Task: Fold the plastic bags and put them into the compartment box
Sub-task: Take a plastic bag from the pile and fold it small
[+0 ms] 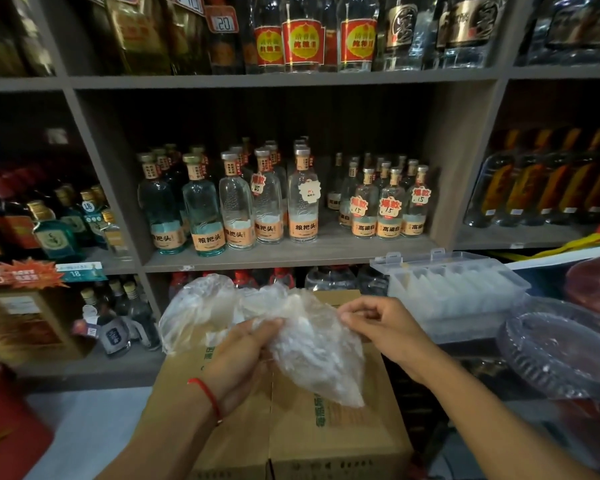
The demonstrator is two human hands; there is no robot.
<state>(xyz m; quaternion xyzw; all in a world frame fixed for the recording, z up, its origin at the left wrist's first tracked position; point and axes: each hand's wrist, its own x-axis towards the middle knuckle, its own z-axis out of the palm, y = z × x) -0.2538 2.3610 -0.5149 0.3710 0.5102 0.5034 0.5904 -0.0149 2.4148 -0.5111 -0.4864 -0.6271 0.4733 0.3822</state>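
Observation:
A crumpled clear plastic bag [291,337] hangs in the air over a cardboard carton [326,441]. My left hand [239,358], with a red string at the wrist, grips the bag at its middle from below. My right hand [378,323] pinches the bag's right edge with curled fingers. The clear compartment box [454,289] stands to the right, lid raised, with folded pale bags in several of its slots.
Shelves of glass bottles [291,202] fill the wall straight ahead. A clear plastic lid over a reddish round thing [565,348] sits at the right. A red box [7,431] lies at the lower left, on the pale floor.

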